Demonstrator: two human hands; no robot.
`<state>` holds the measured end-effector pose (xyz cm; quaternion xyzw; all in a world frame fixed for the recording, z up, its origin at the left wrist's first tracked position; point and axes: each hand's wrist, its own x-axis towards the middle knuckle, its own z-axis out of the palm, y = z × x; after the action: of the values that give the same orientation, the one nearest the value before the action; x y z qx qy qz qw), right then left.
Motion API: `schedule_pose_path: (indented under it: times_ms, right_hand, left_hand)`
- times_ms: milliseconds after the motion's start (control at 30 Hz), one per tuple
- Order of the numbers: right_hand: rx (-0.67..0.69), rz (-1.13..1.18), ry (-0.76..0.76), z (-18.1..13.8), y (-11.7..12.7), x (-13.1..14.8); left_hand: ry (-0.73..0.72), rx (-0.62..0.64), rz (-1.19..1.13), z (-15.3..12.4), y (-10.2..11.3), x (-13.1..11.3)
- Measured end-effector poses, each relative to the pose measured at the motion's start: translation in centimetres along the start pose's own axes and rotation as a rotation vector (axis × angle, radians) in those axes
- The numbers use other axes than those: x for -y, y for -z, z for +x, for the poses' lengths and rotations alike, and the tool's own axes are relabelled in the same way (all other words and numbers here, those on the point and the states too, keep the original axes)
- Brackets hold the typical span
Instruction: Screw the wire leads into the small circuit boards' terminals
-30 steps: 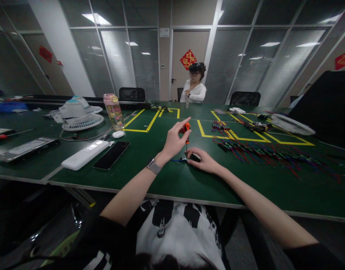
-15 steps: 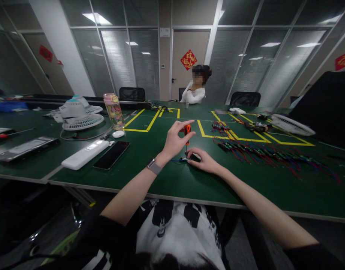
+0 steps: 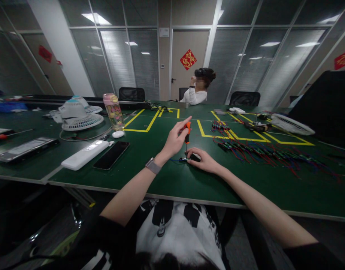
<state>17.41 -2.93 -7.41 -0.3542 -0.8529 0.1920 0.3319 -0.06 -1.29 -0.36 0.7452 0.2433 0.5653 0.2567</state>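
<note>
An orange-and-black screwdriver (image 3: 187, 138) stands upright with its tip down on a small circuit board (image 3: 184, 159). My left hand (image 3: 173, 141) is closed round the upper part of its handle, thumb against it and one finger stretched out past the top. My right hand (image 3: 202, 159) rests on the table with thumb and fingers curled on the right side of the board, hiding part of it. A blue wire (image 3: 175, 160) runs out to the left of the board.
Right of my hands lie several wired circuit boards (image 3: 262, 152). On the left are a black phone (image 3: 112, 155), a white power bank (image 3: 85, 154), a bottle (image 3: 114, 112) and white fans (image 3: 82, 122). A person (image 3: 196, 95) sits across the green table (image 3: 172, 183).
My left thumb and fingers, spread wider before, have drawn in round the screwdriver handle. My right hand has stayed in place. The person opposite has shifted their head and arm.
</note>
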Motion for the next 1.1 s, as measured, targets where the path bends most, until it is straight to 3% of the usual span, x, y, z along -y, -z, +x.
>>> schedule_pose_path:
  times_ms: [67,267,433,600,833,1000,1100]
  right_hand:
    - [0.0,-0.002,-0.002,-0.01,-0.02,-0.08]
    - [0.002,-0.001,0.001,-0.02,0.0,-0.14]
    - [-0.001,0.009,0.005,-0.03,0.08,0.08]
    - [-0.004,0.015,0.006,0.02,0.02,0.04]
    - [0.001,0.013,0.008,0.06,0.0,-0.07]
    - [0.003,0.009,0.005,0.06,0.02,0.01]
    - [0.0,0.008,0.01,0.08,0.01,0.03]
  left_hand:
    - [0.03,0.022,-0.063,0.0,-0.02,-0.08]
    - [-0.036,-0.056,0.132,-0.05,0.32,-0.64]
    - [0.048,0.072,-0.133,0.13,0.25,-0.4]
    - [-0.013,-0.061,0.063,-0.05,0.16,-0.19]
    - [0.096,0.095,-0.182,-0.05,-0.08,-0.38]
    - [-0.051,-0.03,0.084,-0.28,-0.06,-0.68]
    - [-0.048,-0.014,0.057,-0.24,-0.05,-0.69]
